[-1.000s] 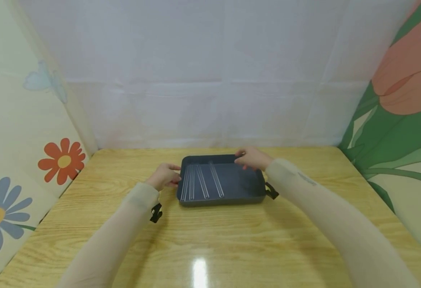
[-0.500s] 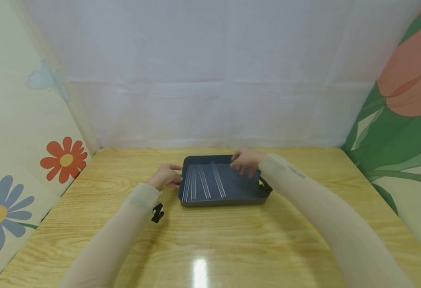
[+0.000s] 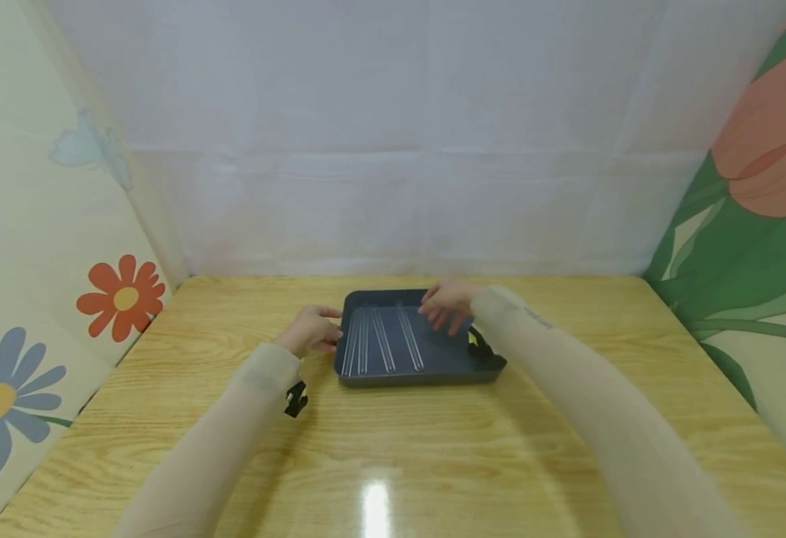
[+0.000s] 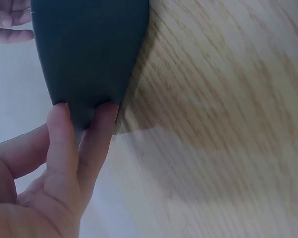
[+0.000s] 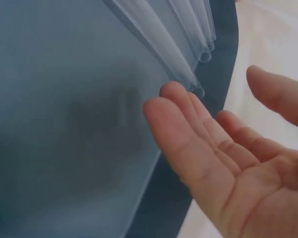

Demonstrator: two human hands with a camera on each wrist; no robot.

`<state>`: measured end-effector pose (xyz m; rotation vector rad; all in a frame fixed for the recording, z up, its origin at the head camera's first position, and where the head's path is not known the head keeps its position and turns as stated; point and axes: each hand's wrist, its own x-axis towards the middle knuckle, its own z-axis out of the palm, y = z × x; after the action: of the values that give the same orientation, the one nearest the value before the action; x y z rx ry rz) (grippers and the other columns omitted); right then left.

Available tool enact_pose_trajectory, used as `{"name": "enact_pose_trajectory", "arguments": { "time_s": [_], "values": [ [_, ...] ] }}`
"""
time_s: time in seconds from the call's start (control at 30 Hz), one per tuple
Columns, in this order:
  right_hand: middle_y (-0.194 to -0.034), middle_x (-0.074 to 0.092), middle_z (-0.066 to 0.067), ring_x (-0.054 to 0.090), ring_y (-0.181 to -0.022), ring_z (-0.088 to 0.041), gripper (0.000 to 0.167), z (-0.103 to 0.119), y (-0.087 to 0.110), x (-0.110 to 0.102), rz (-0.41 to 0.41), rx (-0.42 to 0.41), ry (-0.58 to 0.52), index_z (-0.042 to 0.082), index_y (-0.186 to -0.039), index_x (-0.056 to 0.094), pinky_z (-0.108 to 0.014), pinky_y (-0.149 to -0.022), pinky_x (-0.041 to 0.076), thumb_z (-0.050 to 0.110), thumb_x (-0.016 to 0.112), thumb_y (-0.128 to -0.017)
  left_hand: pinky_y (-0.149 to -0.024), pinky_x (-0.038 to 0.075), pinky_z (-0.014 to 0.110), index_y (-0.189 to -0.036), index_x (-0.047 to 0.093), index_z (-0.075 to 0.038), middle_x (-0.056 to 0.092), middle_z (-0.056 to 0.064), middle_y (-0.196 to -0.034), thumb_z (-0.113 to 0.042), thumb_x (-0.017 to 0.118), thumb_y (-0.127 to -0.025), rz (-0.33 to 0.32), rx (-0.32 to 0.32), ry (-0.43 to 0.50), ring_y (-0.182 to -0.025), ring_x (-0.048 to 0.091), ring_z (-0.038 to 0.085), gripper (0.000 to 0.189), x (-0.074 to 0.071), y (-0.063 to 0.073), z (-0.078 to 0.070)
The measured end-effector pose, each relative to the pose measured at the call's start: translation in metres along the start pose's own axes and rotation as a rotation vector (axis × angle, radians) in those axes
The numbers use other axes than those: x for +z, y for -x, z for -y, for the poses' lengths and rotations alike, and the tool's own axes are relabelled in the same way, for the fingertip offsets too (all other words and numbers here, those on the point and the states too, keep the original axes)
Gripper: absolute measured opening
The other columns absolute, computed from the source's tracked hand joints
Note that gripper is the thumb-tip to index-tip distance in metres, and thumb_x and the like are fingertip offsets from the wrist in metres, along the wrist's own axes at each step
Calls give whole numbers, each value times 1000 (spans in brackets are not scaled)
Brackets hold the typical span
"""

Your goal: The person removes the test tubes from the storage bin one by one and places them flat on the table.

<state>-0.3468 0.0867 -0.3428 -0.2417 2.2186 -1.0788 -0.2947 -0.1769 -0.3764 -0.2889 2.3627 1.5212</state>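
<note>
A dark blue-grey rectangular tray (image 3: 443, 362) lies on the wooden table. Several long, clear tubes (image 3: 383, 344) lie in its left half, slightly fanned; the right wrist view shows the open far end of the nearest tube (image 5: 161, 47). My left hand (image 3: 310, 329) is at the tray's left side, and in the left wrist view its fingertips (image 4: 59, 111) touch the outer wall (image 4: 89, 54). Over the tray's far right part is my right hand (image 3: 448, 301), holding nothing. Its fingers (image 5: 171, 131) are loosely extended, with the fingertips close beside that tube's end.
Wooden tabletop (image 3: 366, 441) surrounds the tray, with a bright reflection near the front. Behind the table hangs a white cloth (image 3: 393, 187). Flower-printed panels stand at the left (image 3: 43, 246) and right (image 3: 756, 261). A black strap (image 3: 483, 351) hangs from the right wrist over the tray.
My right hand has moved left across the tray, closer to the rightmost tube. The left hand stays at the tray's left side. The tubes keep their places in the tray.
</note>
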Motion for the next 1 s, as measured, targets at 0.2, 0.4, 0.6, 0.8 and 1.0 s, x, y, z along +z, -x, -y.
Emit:
{"name": "enact_pose_trajectory", "arguments": {
  "time_s": [0.2,0.4,0.6,0.8,1.0],
  "values": [
    [-124,55,-30,61,-106,-38,47,1,-6,4,15,25,-49,-6,-137,39,-47,-77,56,12,56,-98,-65,55,28,-144,40,6,52,30,-128,7,51,-95,14,0,13,-84,58,23,50,0,2,-2],
    [-121,58,-29,62,-103,-37,47,2,-13,11,3,36,-39,-5,-136,43,-47,-76,56,13,60,-96,-65,55,28,-144,38,7,52,30,-126,8,50,-95,16,3,24,-86,58,24,51,0,3,-2],
    [-117,61,-29,63,-102,-38,47,-2,-23,18,-19,55,-49,-5,-133,47,-48,-74,57,16,64,-95,-63,54,26,-145,38,6,51,30,-128,8,50,-96,25,-8,28,-88,59,24,51,-1,2,0],
    [-116,61,-29,63,-102,-38,49,-1,-26,26,-50,100,-74,-5,-132,49,-49,-75,56,16,67,-93,-63,54,27,-145,38,5,51,30,-129,7,51,-96,28,-15,31,-84,58,22,51,-2,3,0],
    [-115,61,-29,64,-99,-37,56,1,-28,32,-53,118,-62,-5,-137,46,-48,-76,56,18,69,-92,-60,53,24,-145,39,4,51,29,-130,7,51,-96,24,-20,42,-80,57,20,51,-1,3,-1]
  ]
}}
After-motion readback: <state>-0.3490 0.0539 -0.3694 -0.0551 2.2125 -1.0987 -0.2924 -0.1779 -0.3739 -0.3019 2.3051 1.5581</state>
